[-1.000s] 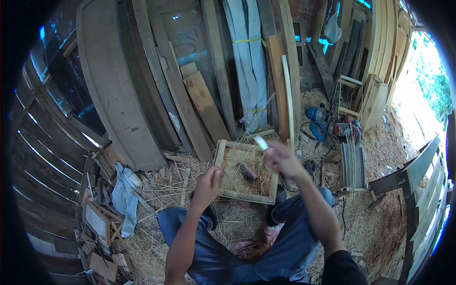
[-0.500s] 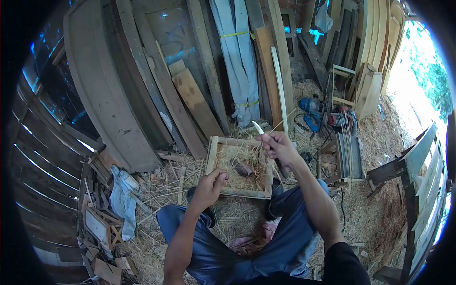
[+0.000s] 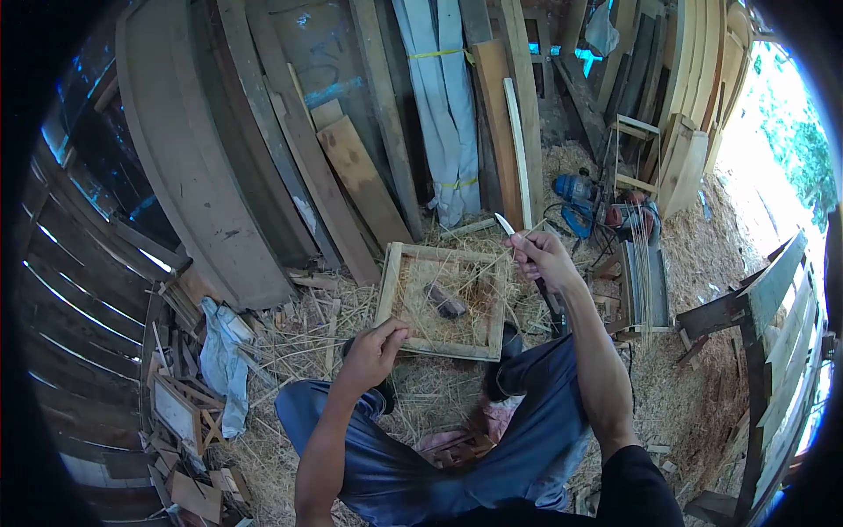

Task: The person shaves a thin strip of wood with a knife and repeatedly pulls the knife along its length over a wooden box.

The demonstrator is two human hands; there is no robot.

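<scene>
My right hand is closed around a knife, its pale blade pointing up and to the left and its dark handle running below the fist. Over the near left corner of a shallow wooden frame, my left hand has its thumb and fingers pressed together; whatever they pinch is too thin to make out. Inside the frame lie straw-like shavings and a dark block. Thin strips lie around the frame on the littered floor.
Boards and a wrapped bundle lean against the back wall. A blue power tool lies at the right, near a metal trough with long thin strips. Wood scraps and a pale cloth lie at the left.
My right hand has moved right and slightly down with the knife, away from the frame. My left hand has shifted slightly left and down. The knees have spread a little.
</scene>
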